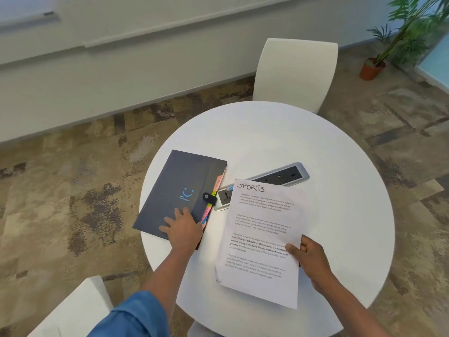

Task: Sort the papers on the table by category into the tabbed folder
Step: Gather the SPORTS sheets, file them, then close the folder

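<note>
A dark grey tabbed folder lies closed on the left part of the round white table, its snap strap fastened and coloured tabs poking out along its right edge. My left hand rests flat on the folder's near corner, fingers spread. My right hand grips the right edge of a stack of printed papers; the top sheet is headed "SPORTS" in handwriting. The stack is tilted and covers the near end of the table's socket strip.
A silver power socket strip is set into the table's middle. A white chair stands at the far side, another white chair at the near left. A potted plant stands on the patterned carpet at far right.
</note>
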Demonstrator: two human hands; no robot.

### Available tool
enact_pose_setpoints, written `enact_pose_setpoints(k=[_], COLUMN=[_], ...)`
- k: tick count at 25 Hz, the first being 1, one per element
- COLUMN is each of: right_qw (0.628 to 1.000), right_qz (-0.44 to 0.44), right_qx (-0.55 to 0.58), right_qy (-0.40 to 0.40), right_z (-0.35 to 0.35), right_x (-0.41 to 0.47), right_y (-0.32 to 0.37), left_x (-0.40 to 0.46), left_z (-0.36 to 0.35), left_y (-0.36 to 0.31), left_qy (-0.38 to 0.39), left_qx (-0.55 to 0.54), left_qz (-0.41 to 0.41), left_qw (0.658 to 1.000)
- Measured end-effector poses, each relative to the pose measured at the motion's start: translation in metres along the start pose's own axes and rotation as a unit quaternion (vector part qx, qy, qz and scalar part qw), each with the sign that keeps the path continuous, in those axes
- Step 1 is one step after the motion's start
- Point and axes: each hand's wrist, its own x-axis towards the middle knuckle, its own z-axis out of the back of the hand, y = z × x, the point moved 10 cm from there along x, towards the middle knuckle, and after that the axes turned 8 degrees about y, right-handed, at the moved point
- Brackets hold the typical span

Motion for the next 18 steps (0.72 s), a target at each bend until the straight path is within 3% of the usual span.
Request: enact_pose_setpoints(k=[4,13,18], right_qw=[0.999,0.993,0.995], right_qz=[-0.018,-0.011,0.008], right_qx=[0.032,0.078,0.06], right_qy=[-0.016,-0.083,-0.074], right_z=[-0.01,-0.005,-0.033], right_x=[-0.012,-0.012,0.005], right_y=[0.003,0.024,0.052], left_x=[0.015,0.008,0.006], left_z=[-0.022,0.005,0.027], left_y=[0.008,0.005,0.013], left_qy=[0.056,0.083,0.073], left_qx=[0.009,-0.032,-0.046], left_qz=[0.027,-0.047,-0.076], left_qw=[0.998,0.995,0.993])
